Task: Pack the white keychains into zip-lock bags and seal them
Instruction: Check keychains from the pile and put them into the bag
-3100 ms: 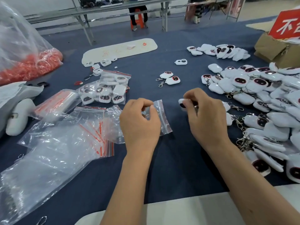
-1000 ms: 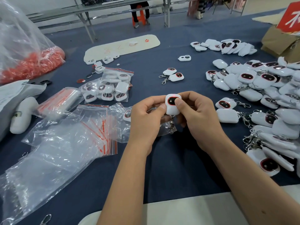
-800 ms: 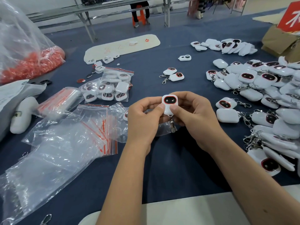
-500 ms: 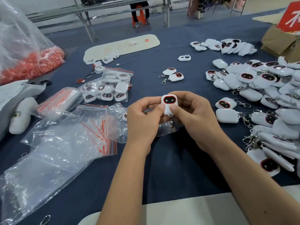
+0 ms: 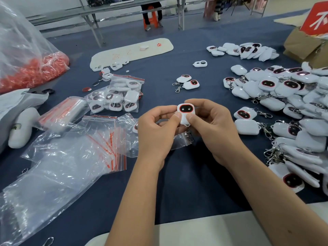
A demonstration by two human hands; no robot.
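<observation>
Both thumbs pinch white keychain (image 5: pixel 185 113) btwn left hand (image 5: pixel 156 134) & right hand (image 5: pixel 211 128), clip dangling below fingers; looks light, rigid, smooth (prob slippery), so grip its flat sides

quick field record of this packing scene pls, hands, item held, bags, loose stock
left hand: pinches held keychain from the left
right hand: pinches held keychain from the right
held keychain: white, red-rimmed dark face toward camera, clip hanging below
zip-lock bag: on the cloth under the hands, one keychain partly visible inside
filled bags: left of centre
empty bags: near left
loose keychains: heaped at right
</observation>
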